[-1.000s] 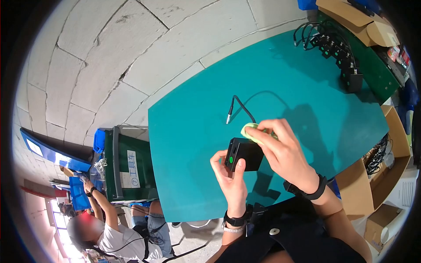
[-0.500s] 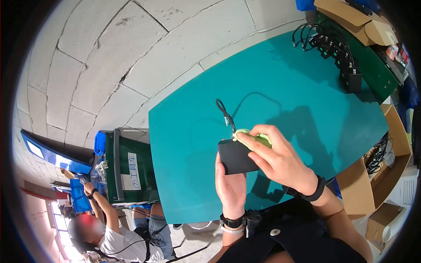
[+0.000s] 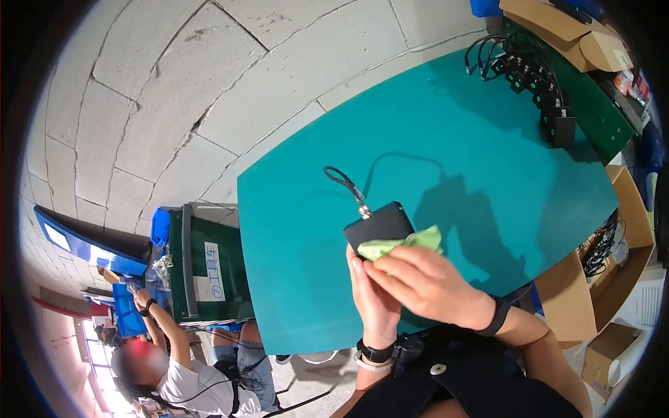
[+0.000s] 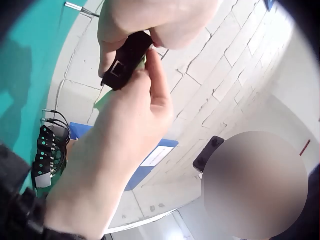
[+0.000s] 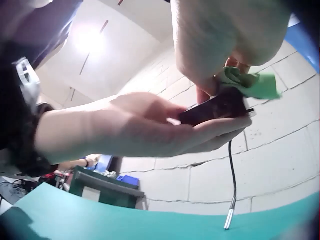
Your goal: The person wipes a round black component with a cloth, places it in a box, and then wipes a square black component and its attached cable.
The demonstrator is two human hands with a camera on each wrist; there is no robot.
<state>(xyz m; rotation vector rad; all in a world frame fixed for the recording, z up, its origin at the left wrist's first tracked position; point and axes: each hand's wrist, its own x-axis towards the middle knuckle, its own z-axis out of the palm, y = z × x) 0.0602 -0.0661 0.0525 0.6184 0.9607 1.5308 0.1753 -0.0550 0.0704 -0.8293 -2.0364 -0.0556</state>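
Note:
My left hand (image 3: 375,303) grips a small black box (image 3: 380,224) from below, above the green table. A short black cable (image 3: 337,174) with a metal plug rises from a silver connector (image 3: 364,210) on the box. With its fingers, my right hand (image 3: 435,287) pinches a light green cloth (image 3: 408,241) against the near side of the box. In the right wrist view, the box (image 5: 215,109) rests along the left hand's fingers (image 5: 220,131), and the cloth (image 5: 255,84) bunches over its top. In the left wrist view, a rectangular socket (image 4: 118,68) shows on the box.
Several similar black boxes (image 3: 536,83) with cables stand in a row at the table's (image 3: 306,279) far right. Open cardboard boxes (image 3: 592,285) flank the right edge. A green tool cart (image 3: 212,258) stands left, with another person (image 3: 202,376) beside it. A block wall runs behind.
The black box has been turned in the left hand, its cable swinging to the left. The right hand with the cloth has moved from the top edge down to the near side.

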